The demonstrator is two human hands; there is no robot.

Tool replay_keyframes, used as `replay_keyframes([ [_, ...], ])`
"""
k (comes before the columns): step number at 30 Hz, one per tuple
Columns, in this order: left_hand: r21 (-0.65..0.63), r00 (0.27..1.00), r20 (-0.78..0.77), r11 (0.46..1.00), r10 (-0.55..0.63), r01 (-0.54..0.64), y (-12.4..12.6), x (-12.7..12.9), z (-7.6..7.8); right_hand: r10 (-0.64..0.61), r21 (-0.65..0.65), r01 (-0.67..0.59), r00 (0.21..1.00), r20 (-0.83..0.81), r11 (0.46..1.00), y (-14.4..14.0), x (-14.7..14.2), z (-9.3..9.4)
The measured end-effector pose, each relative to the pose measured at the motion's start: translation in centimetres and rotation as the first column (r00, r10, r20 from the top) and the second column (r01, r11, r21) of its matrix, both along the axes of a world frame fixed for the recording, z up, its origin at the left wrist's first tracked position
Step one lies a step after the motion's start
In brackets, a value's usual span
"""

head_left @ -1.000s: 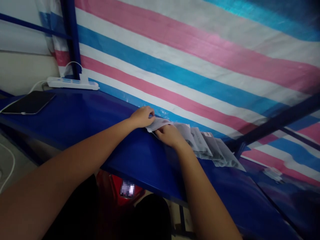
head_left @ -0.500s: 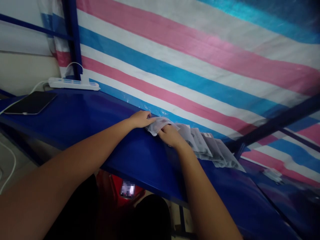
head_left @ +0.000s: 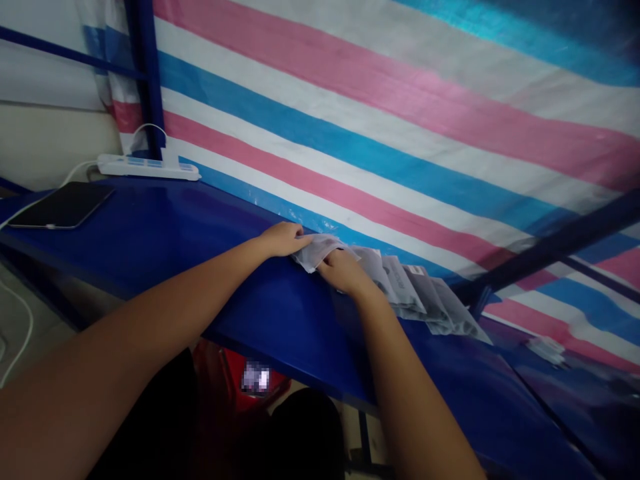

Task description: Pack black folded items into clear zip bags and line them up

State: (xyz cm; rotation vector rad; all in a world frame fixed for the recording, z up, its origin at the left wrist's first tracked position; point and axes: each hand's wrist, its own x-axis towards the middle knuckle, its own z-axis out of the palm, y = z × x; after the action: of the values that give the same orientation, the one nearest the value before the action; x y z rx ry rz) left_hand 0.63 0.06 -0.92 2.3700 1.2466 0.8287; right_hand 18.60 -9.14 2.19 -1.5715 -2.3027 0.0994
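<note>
A frosted, translucent plastic pouch (head_left: 319,249) lies at the back of the blue desk (head_left: 295,313), between my hands. My left hand (head_left: 283,239) is closed on its left end, thumb laid over the top. My right hand (head_left: 341,268) is at the pouch's right side, with its fingers partly hidden at or inside the pouch's edge; they look closed on it. What the pouch contains cannot be made out. Just right of my right hand, several similar flat frosted pouches (head_left: 403,287) overlap in a row, one with dark lettering.
A white power strip (head_left: 149,168) with a plug and cable sits at the desk's back left, near a dark tablet (head_left: 63,205). A striped plastic sheet (head_left: 350,140) hangs behind. Below, a phone (head_left: 255,379) rests on a red stool (head_left: 233,383). White adapter (head_left: 546,349) lies far right.
Almost nothing differs. Both hands stay on the same pouch, and its surface has shifted very slightly.
</note>
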Motion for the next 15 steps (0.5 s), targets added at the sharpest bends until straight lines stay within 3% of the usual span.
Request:
replay_keyframes([
  [15,0.003,1.000,-0.010,1.000,-0.005,0.005,-0.14,0.12,0.12,0.031,0.008,-0.031,0.999,-0.022,0.999,0.31,0.05,-0.55],
])
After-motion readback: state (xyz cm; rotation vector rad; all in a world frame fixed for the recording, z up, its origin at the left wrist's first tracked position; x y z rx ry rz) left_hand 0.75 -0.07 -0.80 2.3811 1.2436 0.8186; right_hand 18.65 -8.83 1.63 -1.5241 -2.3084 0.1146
